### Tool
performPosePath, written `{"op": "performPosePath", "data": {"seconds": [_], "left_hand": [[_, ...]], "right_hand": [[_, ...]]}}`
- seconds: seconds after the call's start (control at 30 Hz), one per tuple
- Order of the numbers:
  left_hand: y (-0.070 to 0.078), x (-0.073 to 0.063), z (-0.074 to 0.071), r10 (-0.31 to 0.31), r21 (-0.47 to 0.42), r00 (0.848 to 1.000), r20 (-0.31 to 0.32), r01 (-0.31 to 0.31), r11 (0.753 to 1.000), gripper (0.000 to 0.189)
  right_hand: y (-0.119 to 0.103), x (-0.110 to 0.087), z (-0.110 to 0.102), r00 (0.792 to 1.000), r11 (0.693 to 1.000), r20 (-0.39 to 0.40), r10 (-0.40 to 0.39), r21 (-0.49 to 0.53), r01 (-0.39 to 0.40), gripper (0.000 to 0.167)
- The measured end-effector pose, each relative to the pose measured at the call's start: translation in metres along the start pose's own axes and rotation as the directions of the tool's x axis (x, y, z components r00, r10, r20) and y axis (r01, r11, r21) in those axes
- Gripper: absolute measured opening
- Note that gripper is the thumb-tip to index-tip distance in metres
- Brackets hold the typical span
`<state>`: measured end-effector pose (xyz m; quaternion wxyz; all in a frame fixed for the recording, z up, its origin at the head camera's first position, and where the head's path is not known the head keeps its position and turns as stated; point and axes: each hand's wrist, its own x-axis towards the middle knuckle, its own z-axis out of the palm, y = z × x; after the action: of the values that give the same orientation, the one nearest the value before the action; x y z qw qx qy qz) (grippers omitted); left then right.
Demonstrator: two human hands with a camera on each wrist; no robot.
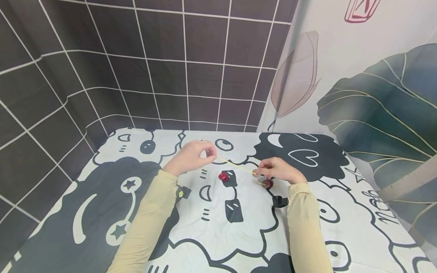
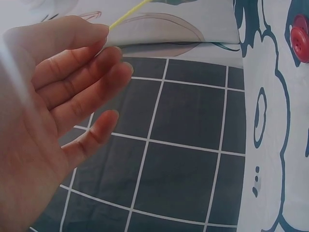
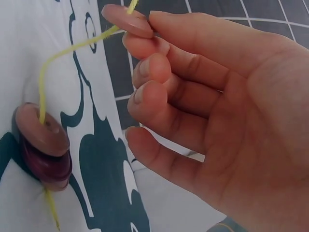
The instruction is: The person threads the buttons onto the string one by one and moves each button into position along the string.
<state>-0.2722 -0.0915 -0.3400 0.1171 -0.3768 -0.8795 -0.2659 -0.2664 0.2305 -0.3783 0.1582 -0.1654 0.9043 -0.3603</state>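
Note:
My left hand [image 1: 192,156] pinches one end of a thin yellow string [image 1: 236,164] between thumb and forefinger, its other fingers loosely curved. The string slopes down to my right hand [image 1: 279,170], which pinches a pinkish-brown button [image 3: 126,20] by its edge. In the right wrist view the string passes through this button and runs down to a small stack. A brown button [image 3: 41,128] tops that stack, with a dark red button [image 3: 41,162] under it. The string's tail comes out below. Between the hands, red buttons [image 1: 223,177] lie on the cloth, partly overlapping.
A white cloth [image 1: 218,239] with black cartoon drawings covers the table. Dark gridded fabric [image 1: 164,76] hangs behind it, and a leaf-print curtain [image 1: 385,106] stands at the right. Black straps with small mounts [image 1: 280,201] sit by the wrists.

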Motion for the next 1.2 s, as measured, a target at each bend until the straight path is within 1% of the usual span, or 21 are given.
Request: {"op": "performPosePath", "data": {"seconds": [0.1,0.13,0.3,0.5,0.67,0.87,1.07,1.2], "left_hand": [[0.001,0.0,-0.002,0.001,-0.004,1.0,-0.004,-0.001,1.0,0.004],[0.001,0.0,-0.003,0.001,-0.005,1.0,-0.008,-0.001,1.0,0.004],[0.001,0.0,-0.005,0.015,-0.005,1.0,-0.026,-0.015,1.0,0.004],[0.002,-0.001,-0.006,0.022,-0.003,0.999,-0.036,-0.022,1.0,0.005],[0.002,-0.002,-0.007,0.024,-0.009,0.999,-0.034,-0.024,1.0,0.004],[0.002,-0.002,-0.008,0.021,-0.019,0.999,-0.037,-0.022,1.0,0.004],[0.003,-0.003,-0.009,0.008,-0.043,1.0,-0.012,-0.008,0.999,0.004],[0.005,-0.004,-0.009,-0.001,-0.042,1.0,-0.003,0.001,0.999,0.004]], "right_hand": [[0.002,0.0,-0.001,1.0,1.0,0.007,0.004,0.0,-0.004,0.026],[0.003,0.0,-0.001,1.0,1.0,0.01,-0.006,-0.005,0.006,0.026],[0.005,-0.001,-0.002,1.0,1.0,0.031,-0.004,0.014,0.004,0.027],[0.011,-0.005,-0.004,0.999,0.999,0.049,0.014,0.031,-0.015,0.027],[0.014,-0.007,-0.004,0.997,0.999,0.072,0.034,0.035,-0.036,0.027],[0.016,-0.008,-0.005,0.995,0.999,0.093,0.034,0.017,-0.036,0.027],[0.022,-0.009,-0.003,0.989,0.999,0.142,0.04,0.025,-0.044,0.028],[0.022,-0.009,-0.002,0.989,0.999,0.142,0.042,0.014,-0.044,0.029]]}}
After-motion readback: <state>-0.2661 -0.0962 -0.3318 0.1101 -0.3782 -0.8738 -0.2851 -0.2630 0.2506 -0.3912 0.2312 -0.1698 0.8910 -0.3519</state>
